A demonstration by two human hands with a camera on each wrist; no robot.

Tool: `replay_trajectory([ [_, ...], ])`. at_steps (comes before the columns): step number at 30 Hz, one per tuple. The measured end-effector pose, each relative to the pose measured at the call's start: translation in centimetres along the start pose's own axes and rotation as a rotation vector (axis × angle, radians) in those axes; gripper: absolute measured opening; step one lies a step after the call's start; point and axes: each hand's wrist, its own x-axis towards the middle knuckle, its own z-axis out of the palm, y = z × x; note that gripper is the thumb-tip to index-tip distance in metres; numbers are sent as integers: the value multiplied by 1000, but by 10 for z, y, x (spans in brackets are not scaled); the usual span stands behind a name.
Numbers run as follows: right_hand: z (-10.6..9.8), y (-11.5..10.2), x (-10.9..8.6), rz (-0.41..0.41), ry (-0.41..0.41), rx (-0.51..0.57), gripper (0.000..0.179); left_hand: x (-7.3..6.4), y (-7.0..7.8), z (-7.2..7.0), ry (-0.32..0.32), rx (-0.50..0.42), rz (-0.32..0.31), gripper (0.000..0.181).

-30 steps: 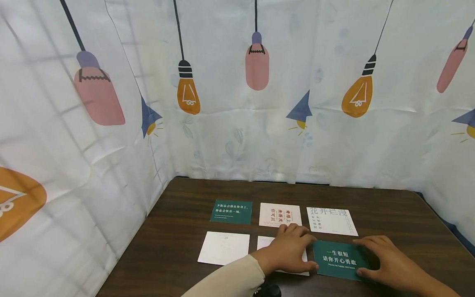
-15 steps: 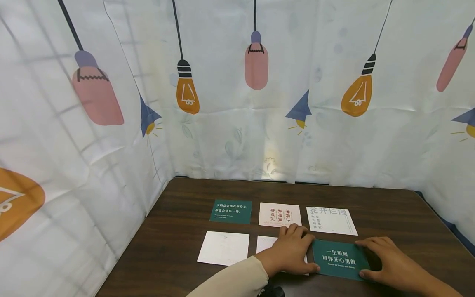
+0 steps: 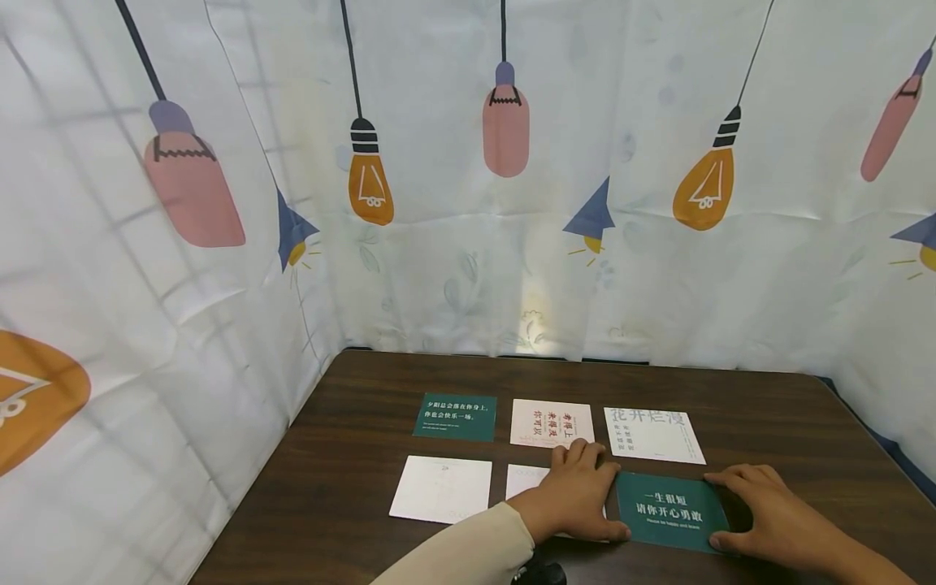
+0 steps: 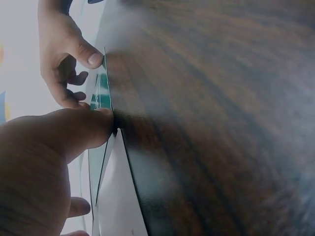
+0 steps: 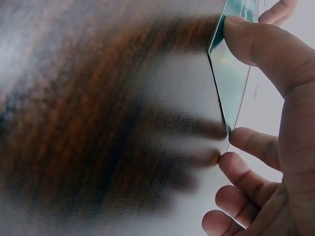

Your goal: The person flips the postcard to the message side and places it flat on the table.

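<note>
Green, with pale lettering, the oblong card point(image 3: 669, 508) between your hands read "一生很短" on one line, "请你开心勇敢" below it and, in small English, "Please be happy and brave". It lay on the dark wood-grain table point(image 3: 351, 447), at the right end of the nearer of two rows, its print upright to you and its surface matt in the head view but shiny in the wrist views

Your left hand point(image 3: 574, 496) reached over the middle white card point(image 3: 522, 479), hiding most of it, with the thumb at the green one's near left corner. Your right hand point(image 3: 775, 516) spanned the right-hand end, thumb and forefinger spread wide, the thumb touching the near corner and the forefinger by the far one

In the far row, a second green card point(image 3: 455, 418) carried white Chinese lines beginning "夕阳总会落在你身上"; beside it, a pale card with red print point(image 3: 552, 422) showed "你可以" among its characters; at the right, a white card with grey-blue print point(image 3: 654, 435) was headed "花开烂漫". Marks on the near-left white card point(image 3: 441, 487) were too faint to read
</note>
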Motion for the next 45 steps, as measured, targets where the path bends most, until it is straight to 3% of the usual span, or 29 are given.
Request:
replay_trajectory([
  [16,-2,-1,0,15,-1,80,90,1,-1,2,7,-14,-5,83],
  [24,-5,-3,1,71,-38,146,93,2,0,2,64,-45,-3,86],
  [30,-8,-4,3,104,-78,248,97,4,3,1,105,-124,-13,86],
  [40,-10,-6,0,55,-58,288,95,5,6,-3,125,-171,-15,74],
  [45,-11,-7,-3,-12,-26,328,86,7,6,-2,133,-205,8,67],
])
